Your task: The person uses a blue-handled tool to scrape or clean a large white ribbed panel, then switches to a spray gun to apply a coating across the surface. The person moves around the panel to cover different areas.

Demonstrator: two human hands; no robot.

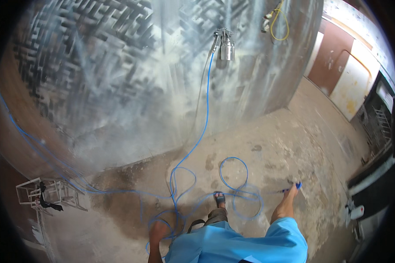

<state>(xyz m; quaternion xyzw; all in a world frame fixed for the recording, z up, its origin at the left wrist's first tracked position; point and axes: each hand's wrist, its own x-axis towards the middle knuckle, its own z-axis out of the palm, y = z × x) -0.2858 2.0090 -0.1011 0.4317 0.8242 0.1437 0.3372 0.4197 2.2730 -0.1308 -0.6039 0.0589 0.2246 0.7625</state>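
Note:
At the right, my right hand [290, 192] is closed around a small blue object [299, 185]. A thin, dark, blurred part sticks out from it to the left; its exact kind does not show. My left hand [159, 229] hangs low by my left side, smeared by motion. Loops of blue air hose [234, 158] lie on the floor around my feet, some close to the left hand. The hose runs up to a silver spray gun [224, 33] with a metal cup [227, 50], which hangs against the big curved metal surface [175, 87], out of reach of both hands.
A yellow cord [279, 26] hangs at the upper right of the metal surface. A white metal frame [28, 190] with a black cloth [46, 199] stands at the left. My sandalled foot [220, 199] is among the hose loops. Brown and white panels [333, 55] stand far right.

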